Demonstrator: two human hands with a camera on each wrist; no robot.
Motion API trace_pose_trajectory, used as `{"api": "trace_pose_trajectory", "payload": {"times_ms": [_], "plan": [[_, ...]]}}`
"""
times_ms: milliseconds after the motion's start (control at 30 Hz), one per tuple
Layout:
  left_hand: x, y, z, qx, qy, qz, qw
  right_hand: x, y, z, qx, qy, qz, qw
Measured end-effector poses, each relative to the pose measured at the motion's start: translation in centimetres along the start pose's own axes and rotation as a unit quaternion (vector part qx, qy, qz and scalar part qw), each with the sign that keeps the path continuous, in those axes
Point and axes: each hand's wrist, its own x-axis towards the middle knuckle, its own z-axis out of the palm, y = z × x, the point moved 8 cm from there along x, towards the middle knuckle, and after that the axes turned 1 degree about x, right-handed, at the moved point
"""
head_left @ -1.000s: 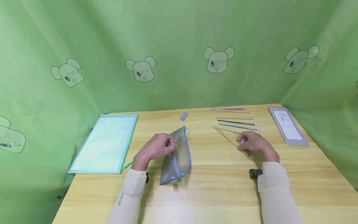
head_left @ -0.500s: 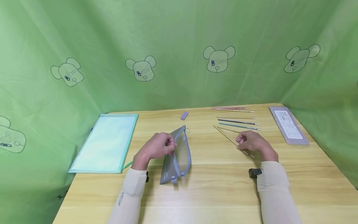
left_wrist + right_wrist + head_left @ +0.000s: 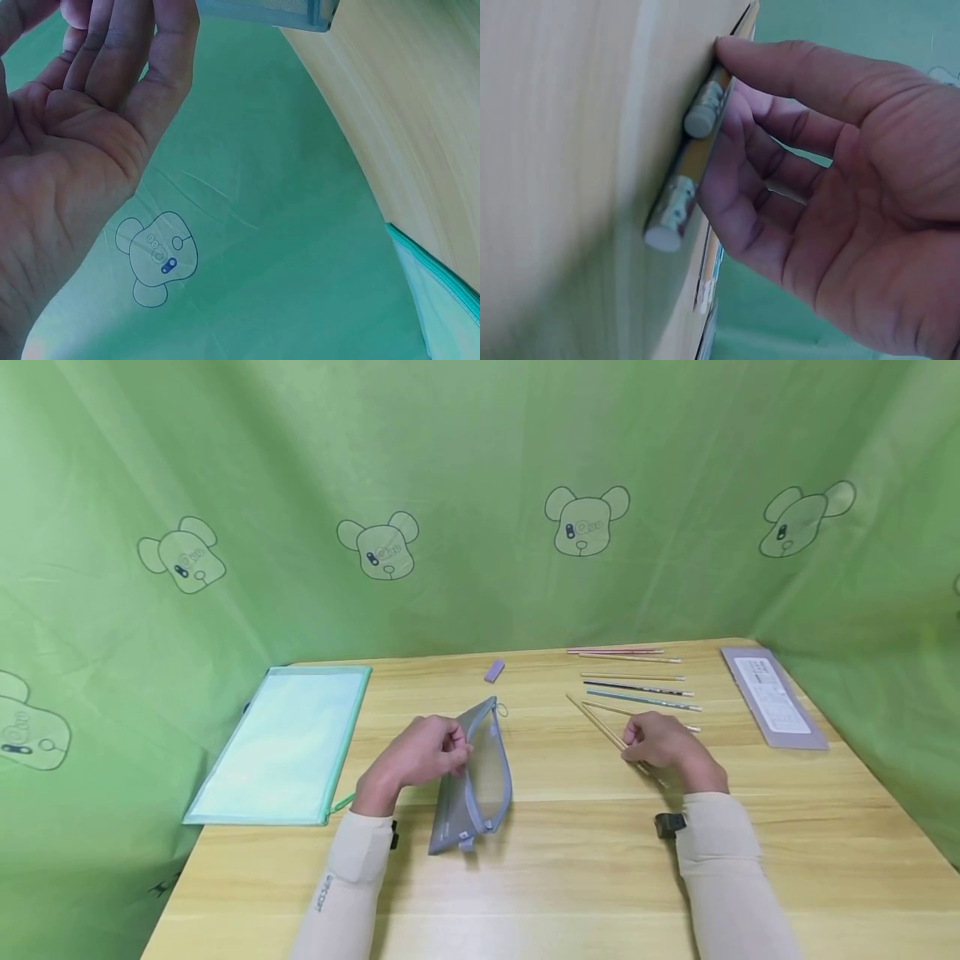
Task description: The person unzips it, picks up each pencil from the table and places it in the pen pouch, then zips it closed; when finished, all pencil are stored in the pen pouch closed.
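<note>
Grey and gaping, the pouch (image 3: 453, 810) stands on the table (image 3: 570, 877), rim pinched by the left hand (image 3: 422, 752); the right hand (image 3: 666, 747) pinches two yellow pencils (image 3: 598, 724) — eraser ends (image 3: 671, 217) clear only in the right wrist view.

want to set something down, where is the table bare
Bare on the table: between the grey pouch and right hand; right of the right sleeve, nearer than the purple packet. Crowded: beyond the right hand, where pencils lie.
</note>
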Motion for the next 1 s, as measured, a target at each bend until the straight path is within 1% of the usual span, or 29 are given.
{"api": "trace_pose_trajectory", "payload": {"times_ms": [200,400,533,767,1000], "plan": [[-0.1,0.0,0.0,-0.004,0.001,-0.002,1.0000,0.4,-1.3,0.9,-0.001,0.008,0.000,1.000],[-0.1,0.0,0.0,-0.008,0.001,-0.004,1.0000,0.6,-2.2,1.4,-0.003,0.018,0.008,1.000],[0.0,-0.1,0.0,-0.011,0.000,-0.004,0.9999,0.7,-2.3,1.2,-0.004,0.029,0.017,0.999],[0.0,-0.1,-0.2,-0.010,0.000,-0.001,1.0000,0.9,-2.1,0.5,-0.042,0.064,0.025,0.997],[-0.1,-0.2,-0.3,-0.015,0.001,-0.002,0.9999,0.8,-2.4,0.4,-0.053,0.061,0.024,0.996]]}}
